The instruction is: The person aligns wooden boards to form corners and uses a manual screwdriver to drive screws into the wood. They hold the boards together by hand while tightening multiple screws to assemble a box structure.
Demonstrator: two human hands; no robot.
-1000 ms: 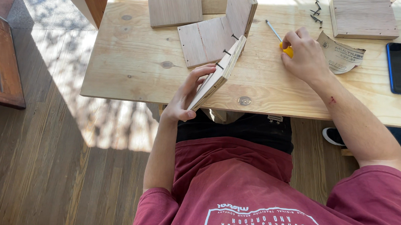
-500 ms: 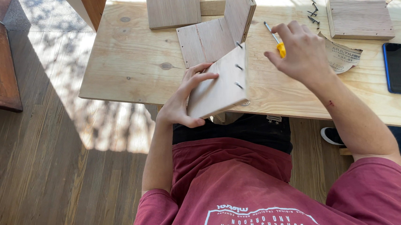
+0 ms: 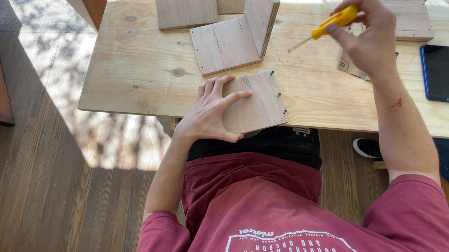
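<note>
My left hand (image 3: 210, 111) presses flat on a square plywood panel (image 3: 257, 102) lying at the near edge of the plywood table (image 3: 136, 69). Several screws stick out along the panel's right edge. My right hand (image 3: 368, 37) is raised above the table and grips a yellow-handled screwdriver (image 3: 328, 25), its metal tip pointing left and down. Just beyond the panel stands an L-shaped assembly of two joined boards (image 3: 239, 33).
Another flat board (image 3: 184, 6) lies at the table's far side, and a wooden block (image 3: 411, 13) at the far right. A black phone (image 3: 439, 72) rests near the right edge, with a paper packet (image 3: 349, 65) beside my right hand. Someone's dark shoe (image 3: 368, 147) shows under the table.
The panel, held tilted on edge a second ago, now lies flat under my left hand. My right hand picked the screwdriver up off the table and lifted it.
</note>
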